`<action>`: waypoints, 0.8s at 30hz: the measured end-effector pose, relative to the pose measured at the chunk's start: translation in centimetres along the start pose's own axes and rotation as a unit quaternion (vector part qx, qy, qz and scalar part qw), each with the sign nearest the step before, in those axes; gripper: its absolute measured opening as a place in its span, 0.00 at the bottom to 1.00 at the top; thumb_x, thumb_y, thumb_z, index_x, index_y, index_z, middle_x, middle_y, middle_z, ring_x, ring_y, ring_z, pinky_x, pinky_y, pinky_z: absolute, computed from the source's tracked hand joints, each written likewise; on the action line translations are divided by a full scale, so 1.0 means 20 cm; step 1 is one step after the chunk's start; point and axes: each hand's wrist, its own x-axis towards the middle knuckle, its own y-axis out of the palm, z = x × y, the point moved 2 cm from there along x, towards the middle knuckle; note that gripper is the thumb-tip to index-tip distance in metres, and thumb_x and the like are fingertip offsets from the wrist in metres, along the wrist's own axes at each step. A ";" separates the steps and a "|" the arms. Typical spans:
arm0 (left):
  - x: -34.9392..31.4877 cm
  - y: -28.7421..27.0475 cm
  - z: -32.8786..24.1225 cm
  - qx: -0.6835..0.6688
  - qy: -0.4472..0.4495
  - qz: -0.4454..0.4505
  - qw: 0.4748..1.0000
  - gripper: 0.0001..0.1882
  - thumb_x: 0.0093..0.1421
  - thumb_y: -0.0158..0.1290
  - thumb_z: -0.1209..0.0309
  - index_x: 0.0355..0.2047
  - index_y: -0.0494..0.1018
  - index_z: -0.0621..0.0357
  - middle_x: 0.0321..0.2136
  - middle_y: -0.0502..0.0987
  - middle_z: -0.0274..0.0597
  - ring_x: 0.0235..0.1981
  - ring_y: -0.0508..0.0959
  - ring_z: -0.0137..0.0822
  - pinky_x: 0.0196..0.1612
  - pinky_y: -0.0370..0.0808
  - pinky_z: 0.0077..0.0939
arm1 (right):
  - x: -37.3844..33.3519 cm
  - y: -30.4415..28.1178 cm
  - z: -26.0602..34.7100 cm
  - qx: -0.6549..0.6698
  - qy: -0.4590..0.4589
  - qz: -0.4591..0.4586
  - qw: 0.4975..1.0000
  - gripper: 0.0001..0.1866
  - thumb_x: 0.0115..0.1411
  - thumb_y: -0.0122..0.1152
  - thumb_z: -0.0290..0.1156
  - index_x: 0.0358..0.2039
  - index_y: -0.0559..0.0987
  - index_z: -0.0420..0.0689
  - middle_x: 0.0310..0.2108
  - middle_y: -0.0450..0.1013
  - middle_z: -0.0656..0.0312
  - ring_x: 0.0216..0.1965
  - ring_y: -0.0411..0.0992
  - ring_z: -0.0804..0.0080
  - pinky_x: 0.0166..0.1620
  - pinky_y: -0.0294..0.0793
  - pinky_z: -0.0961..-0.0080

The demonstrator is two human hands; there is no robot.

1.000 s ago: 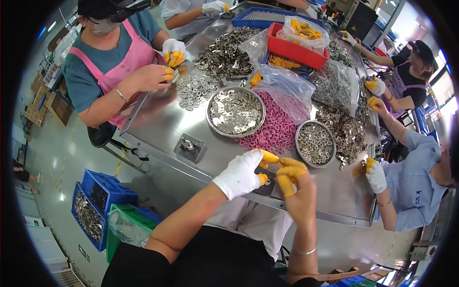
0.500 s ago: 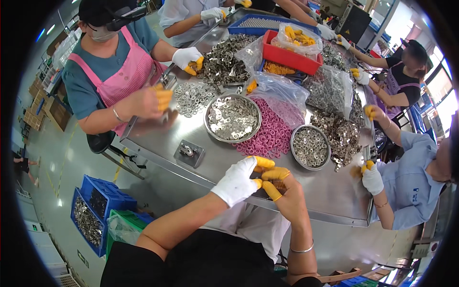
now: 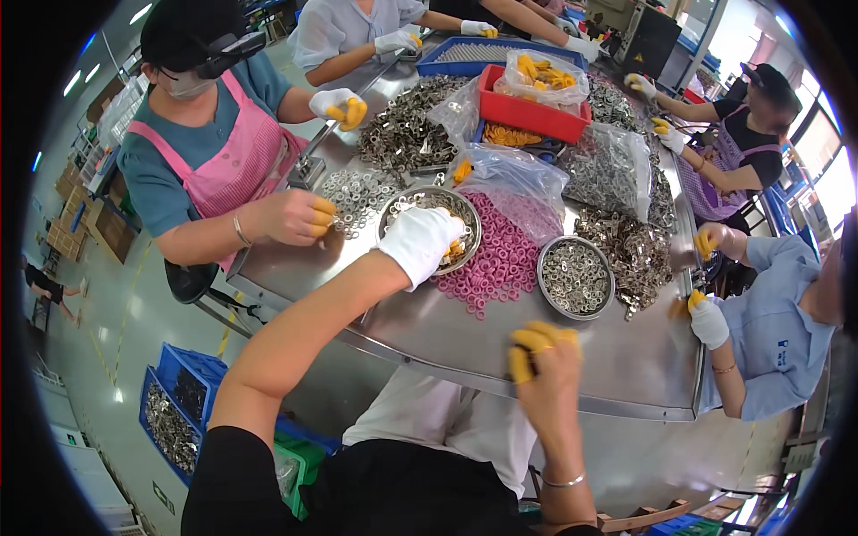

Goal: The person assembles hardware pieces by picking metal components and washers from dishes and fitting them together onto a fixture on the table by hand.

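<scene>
My left hand (image 3: 422, 247), in a white glove with yellow fingertip covers, reaches over the left round metal bowl (image 3: 479, 230) of small silver metal pieces. Its fingertips are at the contents, mostly hidden behind the glove. My right hand (image 3: 547, 362), bare apart from yellow finger covers, is above the table's near edge. Its fingers are curled and blurred, with a small dark thing between them that I cannot make out. Pink rings (image 3: 500, 255) lie heaped beside the bowl. Right of them stands a second metal bowl (image 3: 577, 315) of small metal rings.
Loose silver washers (image 3: 353, 192) lie near a co-worker's hand (image 3: 308, 217) at left. Behind are metal parts (image 3: 407, 129), a red bin (image 3: 532, 114) and plastic bags (image 3: 612, 170). Other co-workers sit around the metal table (image 3: 447, 335). Blue crates (image 3: 165, 393) stand on the floor.
My hands were together at the near edge and have parted. The left moved forward and left to the bowl; the right shifted slightly right and nearer. My left arm now covers the small metal fixture.
</scene>
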 end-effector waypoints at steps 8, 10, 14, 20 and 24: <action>-0.09 -0.13 0.09 -0.207 -0.083 -0.064 0.973 0.04 0.57 0.50 0.73 0.32 0.73 0.58 0.29 0.77 0.48 0.29 0.76 0.50 0.35 0.73 0.41 | 0.11 -0.08 -0.30 -0.192 0.050 -0.032 0.980 0.09 0.53 0.65 0.23 0.37 0.81 0.40 0.52 0.73 0.52 0.50 0.70 0.54 0.59 0.64 0.58; -0.18 -0.23 0.12 -0.258 -0.153 -0.036 0.953 0.05 0.57 0.50 0.73 0.34 0.72 0.60 0.29 0.77 0.46 0.28 0.75 0.48 0.34 0.72 0.39 | 0.14 -0.08 -0.29 -0.154 0.078 -0.023 0.985 0.09 0.53 0.65 0.24 0.36 0.81 0.40 0.52 0.73 0.52 0.49 0.71 0.54 0.58 0.66 0.59; -0.55 -0.27 0.25 -0.280 -0.325 -0.078 0.900 0.06 0.57 0.51 0.76 0.35 0.72 0.60 0.27 0.77 0.44 0.27 0.74 0.42 0.35 0.72 0.34 | 0.19 -0.14 -0.27 -0.029 0.167 -0.003 0.985 0.08 0.54 0.66 0.24 0.35 0.82 0.39 0.49 0.76 0.54 0.46 0.72 0.57 0.53 0.71 0.65; -0.74 -0.15 0.02 -0.288 -0.431 -0.205 0.830 0.06 0.56 0.53 0.79 0.35 0.73 0.61 0.28 0.77 0.44 0.27 0.75 0.41 0.36 0.73 0.32 | 0.24 -0.16 -0.20 0.093 0.170 -0.096 0.976 0.09 0.53 0.64 0.20 0.36 0.83 0.40 0.40 0.79 0.59 0.38 0.74 0.66 0.45 0.74 0.72; -0.62 -0.10 -0.29 -0.346 -0.343 -0.144 0.861 0.08 0.55 0.55 0.79 0.36 0.75 0.60 0.31 0.79 0.44 0.27 0.77 0.42 0.35 0.74 0.33 | 0.08 0.12 0.10 0.350 0.121 0.031 0.929 0.10 0.54 0.62 0.17 0.38 0.83 0.41 0.40 0.77 0.61 0.34 0.72 0.73 0.38 0.71 0.82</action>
